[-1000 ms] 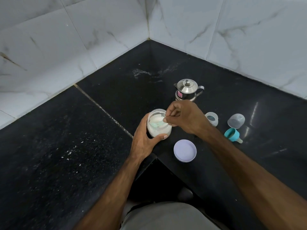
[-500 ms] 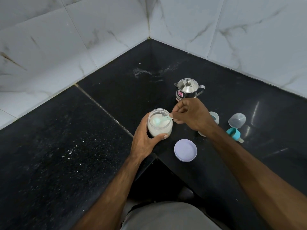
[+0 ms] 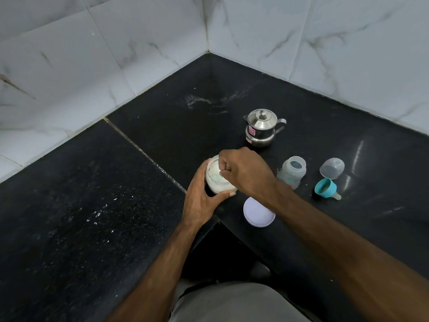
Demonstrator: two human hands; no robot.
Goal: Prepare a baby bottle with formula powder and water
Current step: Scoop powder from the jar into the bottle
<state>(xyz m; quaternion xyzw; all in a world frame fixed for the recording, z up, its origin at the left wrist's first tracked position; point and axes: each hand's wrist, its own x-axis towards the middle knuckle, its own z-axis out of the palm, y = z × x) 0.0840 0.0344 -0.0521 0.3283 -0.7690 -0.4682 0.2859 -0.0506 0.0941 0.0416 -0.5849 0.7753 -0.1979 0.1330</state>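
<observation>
The left hand [image 3: 201, 201] gripped the open powder jar [image 3: 217, 182] on the black counter [image 3: 92, 205]; the right hand [image 3: 246, 173], fingers curled, held a pale green scoop [image 3: 217, 176] inside the jar; the open baby bottle [image 3: 292, 171] stood just right of that hand; the jar lid [image 3: 258, 215] lay nearer the counter edge.

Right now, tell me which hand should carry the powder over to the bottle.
Right. The right hand already pinches the scoop inside the jar, and the open bottle stands on its side. The left hand is busy gripping the jar.
</observation>
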